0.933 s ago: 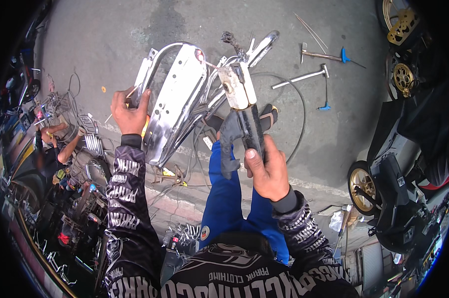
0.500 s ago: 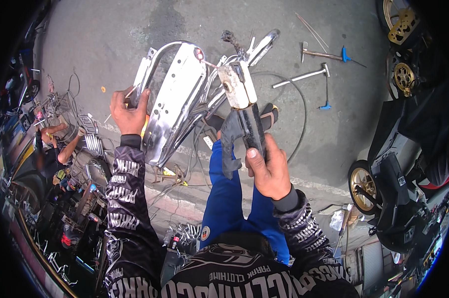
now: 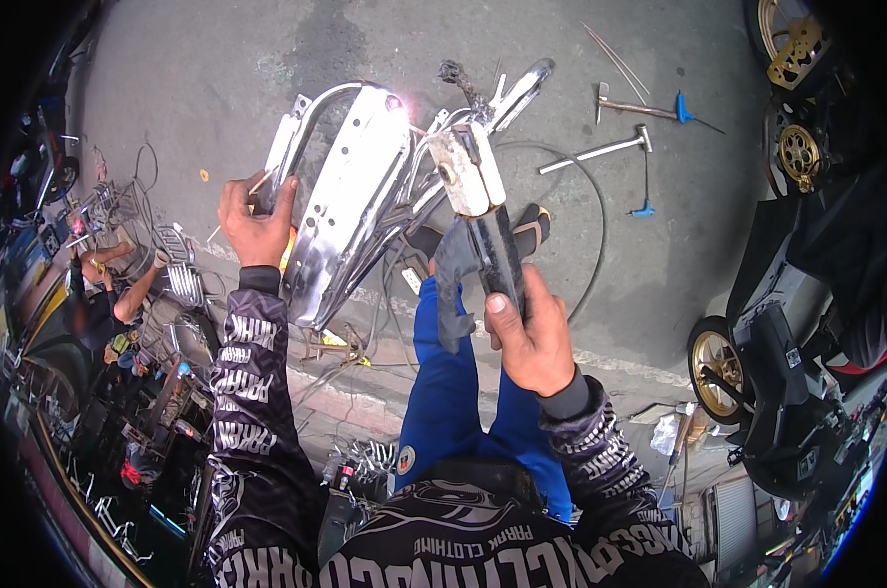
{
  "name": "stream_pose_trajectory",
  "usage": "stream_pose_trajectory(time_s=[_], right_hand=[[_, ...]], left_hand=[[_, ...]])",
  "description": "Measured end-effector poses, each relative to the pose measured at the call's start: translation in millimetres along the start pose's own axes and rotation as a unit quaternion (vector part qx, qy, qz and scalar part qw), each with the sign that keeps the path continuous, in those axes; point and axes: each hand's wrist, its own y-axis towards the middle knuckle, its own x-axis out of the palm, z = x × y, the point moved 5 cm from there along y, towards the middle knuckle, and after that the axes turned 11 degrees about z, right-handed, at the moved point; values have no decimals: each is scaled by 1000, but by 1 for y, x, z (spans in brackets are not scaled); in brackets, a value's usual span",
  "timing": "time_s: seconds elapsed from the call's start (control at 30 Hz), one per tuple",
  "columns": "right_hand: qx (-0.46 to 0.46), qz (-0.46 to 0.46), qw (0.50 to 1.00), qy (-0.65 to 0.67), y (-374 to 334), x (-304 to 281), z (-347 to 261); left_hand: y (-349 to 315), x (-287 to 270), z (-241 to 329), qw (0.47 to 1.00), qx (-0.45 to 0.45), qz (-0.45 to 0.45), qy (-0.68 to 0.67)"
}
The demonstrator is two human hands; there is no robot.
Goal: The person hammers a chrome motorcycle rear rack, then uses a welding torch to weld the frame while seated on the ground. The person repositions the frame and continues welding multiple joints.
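Note:
My right hand [image 3: 532,338] is wrapped round the black handle of a welding electrode holder [image 3: 466,171], whose pale, worn jaws point up and away. A thin electrode [image 3: 417,128] reaches from the jaws to the far end of a shiny metal motorcycle part [image 3: 350,167]. A bright pinkish-white arc [image 3: 396,103] glows at that tip. With thumb and fingers, my left hand [image 3: 257,220] grips the left edge of the part; a thin rod [image 3: 258,183] shows by its fingers. The part is a long plate with several holes and a bent tube along its side.
On the concrete to the right lie a hammer [image 3: 635,106], a T-shaped metal tool [image 3: 595,155], a blue-handled tool [image 3: 643,209] and thin rods [image 3: 620,69]. A cable [image 3: 600,225] curves over the ground. Motorcycles [image 3: 772,377] stand far right. A person [image 3: 110,294] sits at left among metal parts.
A bright arc has lit at the electrode's tip, and the plate now glares white. The electrode holder has shifted very slightly left. My left hand has stayed put.

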Motion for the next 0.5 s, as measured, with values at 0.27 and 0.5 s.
stream_pose_trajectory(time_s=[0.27, 0.5], right_hand=[[21, -6, 1000, -2, 0, 1, 3], [-6, 10, 1000, 18, 1, 2, 1]], left_hand=[[0, 0, -1, 1000, -3, -6, 3], [0, 1, -2, 1000, -5, -6, -1]])
